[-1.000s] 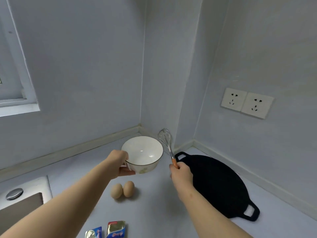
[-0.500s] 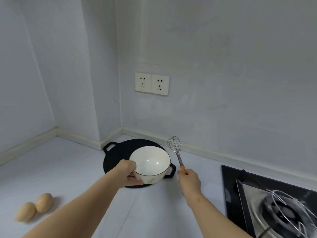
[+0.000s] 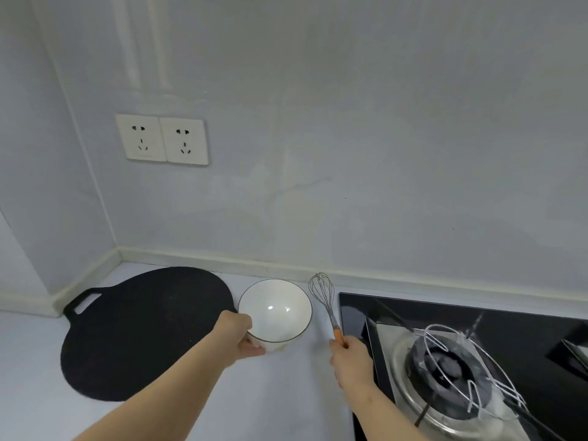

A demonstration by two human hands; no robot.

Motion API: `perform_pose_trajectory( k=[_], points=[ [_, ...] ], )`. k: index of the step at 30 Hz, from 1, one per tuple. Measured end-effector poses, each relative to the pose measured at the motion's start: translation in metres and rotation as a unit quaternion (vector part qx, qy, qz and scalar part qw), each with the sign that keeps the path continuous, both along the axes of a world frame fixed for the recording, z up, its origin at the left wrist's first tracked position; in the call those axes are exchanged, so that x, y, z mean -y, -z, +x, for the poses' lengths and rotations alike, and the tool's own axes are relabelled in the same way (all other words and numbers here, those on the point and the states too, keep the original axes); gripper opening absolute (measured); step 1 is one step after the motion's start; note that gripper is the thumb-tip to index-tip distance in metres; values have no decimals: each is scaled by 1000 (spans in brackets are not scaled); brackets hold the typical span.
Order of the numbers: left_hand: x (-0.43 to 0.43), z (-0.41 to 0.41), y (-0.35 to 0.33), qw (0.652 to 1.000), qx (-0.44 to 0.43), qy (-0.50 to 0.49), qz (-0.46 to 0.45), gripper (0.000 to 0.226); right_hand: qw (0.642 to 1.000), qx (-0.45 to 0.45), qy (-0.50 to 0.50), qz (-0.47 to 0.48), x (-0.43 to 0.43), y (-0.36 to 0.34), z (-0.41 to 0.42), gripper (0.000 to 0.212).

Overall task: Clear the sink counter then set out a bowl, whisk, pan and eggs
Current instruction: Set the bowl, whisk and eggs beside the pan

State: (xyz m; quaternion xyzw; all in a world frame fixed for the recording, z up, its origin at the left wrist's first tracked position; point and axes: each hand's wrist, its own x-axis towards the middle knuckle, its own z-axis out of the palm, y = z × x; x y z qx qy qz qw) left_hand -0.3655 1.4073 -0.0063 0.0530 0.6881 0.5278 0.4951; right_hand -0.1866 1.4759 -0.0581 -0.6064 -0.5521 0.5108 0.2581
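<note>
Gripping a white bowl (image 3: 275, 313) with the left hand (image 3: 237, 334), thumb over the near-left rim and fingers curled underneath. Held level and mouth up, thin dark line round the rim, just right of the black pan (image 3: 136, 338) and low over the pale counter (image 3: 286, 402); impossible to tell whether touching the surface or just clear of it. Clasping the orange handle of a wire whisk (image 3: 327, 308) in the right hand (image 3: 351, 361), fingers closed round the handle's lower end, wire head pointing up and away toward the far wall. Just right of the bowl and apart from it, that whisk; just right of the whisk in turn, the edge of a black glass hob (image 3: 366, 308). Lying flat on the counter at the left, the round pan, loop handle toward the far left corner, near-right edge hidden behind the left hand and forearm. On the hob at the near right, a gas burner (image 3: 445, 364) under a bent wire pot support (image 3: 445, 327). On the far wall, up and to the left, two white sockets (image 3: 162, 140) side by side. Both forearms bare, reaching in from the near edge.
</note>
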Motion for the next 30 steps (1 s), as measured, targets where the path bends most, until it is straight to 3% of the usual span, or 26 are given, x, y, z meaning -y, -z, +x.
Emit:
perform_pose_trajectory(
  k=[7, 24, 28, 30],
  points=[
    [-24, 4, 7, 1000, 3, -24, -12, 13, 1000, -9, 8, -23, -14, 14, -1, 24],
    [-47, 12, 2, 999, 38, 23, 24, 16, 996, -55, 66, -17, -18, 15, -7, 23],
    [-50, 8, 7, 998, 48, 26, 33, 7, 993, -76, 81, -27, -20, 10, -8, 23],
    [-53, 3, 12, 999, 27, 33, 16, 28, 992, -85, 89, -22, -20, 4, -10, 26]
  ],
)
